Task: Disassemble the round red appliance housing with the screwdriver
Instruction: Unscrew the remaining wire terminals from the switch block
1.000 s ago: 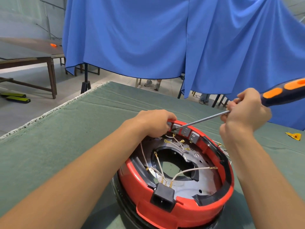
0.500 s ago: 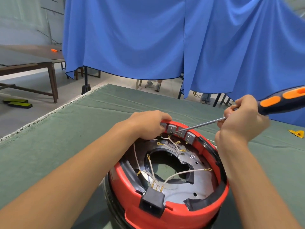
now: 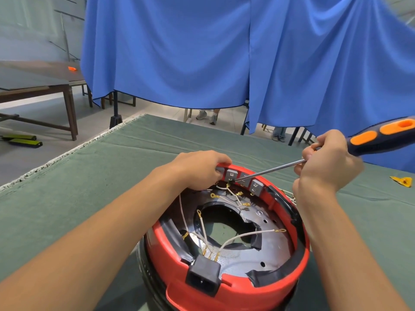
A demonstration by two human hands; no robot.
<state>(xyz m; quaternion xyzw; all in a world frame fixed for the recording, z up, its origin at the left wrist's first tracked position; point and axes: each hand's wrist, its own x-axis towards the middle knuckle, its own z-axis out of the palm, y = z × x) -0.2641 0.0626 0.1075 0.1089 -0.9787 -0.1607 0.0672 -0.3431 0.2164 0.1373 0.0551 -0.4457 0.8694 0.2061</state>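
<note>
Housing: the round red housing [image 3: 226,286] sits open side up on the green cloth [image 3: 112,176], close in front of the person, with loose white wires [image 3: 242,236] and a black plug socket [image 3: 203,278] at its near rim.
Switch row: a line of grey switches [image 3: 243,179] is set into the far rim, just beside the left fingers.
Left hand: the left hand [image 3: 202,169] is curled over the far rim, fingers closed on the red edge and the leftmost switch, bracing the housing; the forearm reaches in from the lower left.
Right hand: the right hand [image 3: 327,164] is closed on the screwdriver [image 3: 381,138] where shaft meets handle, raised above and to the right of the rim, wrist bent slightly down.
Tool axis: the shaft slopes down and to the left from the right hand, its tip [image 3: 233,180] at the base of the switch row, just right of the left fingers.
Key relation: tip and left fingertips lie very near each other; whether the tip sits in a screw or slot I cannot tell.
Nearer hand: the left hand is on the work point, while the right stands well apart along the shaft.
Likely step: freeing a switch or its fastening from the rim.
Risk: a slip along the shaft would probably drive the tip toward the left fingers.
</note>
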